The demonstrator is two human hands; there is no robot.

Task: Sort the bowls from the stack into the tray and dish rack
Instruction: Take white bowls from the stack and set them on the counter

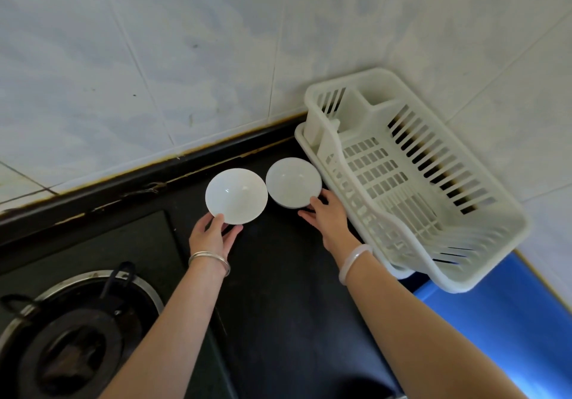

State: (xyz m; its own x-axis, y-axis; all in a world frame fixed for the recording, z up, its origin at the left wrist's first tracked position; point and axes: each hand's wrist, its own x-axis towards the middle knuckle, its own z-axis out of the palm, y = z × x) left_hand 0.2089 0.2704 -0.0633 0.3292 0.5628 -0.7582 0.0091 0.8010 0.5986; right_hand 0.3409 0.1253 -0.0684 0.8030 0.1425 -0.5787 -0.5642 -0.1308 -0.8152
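Note:
My left hand grips the near rim of a white bowl, held tilted above the black counter. Just to its right is a second white bowl, or a short stack of bowls. My right hand holds this one at its near right edge, thumb on the rim and fingers under it. A white plastic dish rack stands to the right on its white drip tray, against the tiled wall. Nothing lies in the rack.
A gas burner with a black pan support sits at the near left in the black hob. The tiled wall runs behind the counter. A blue surface lies at the near right, below the rack.

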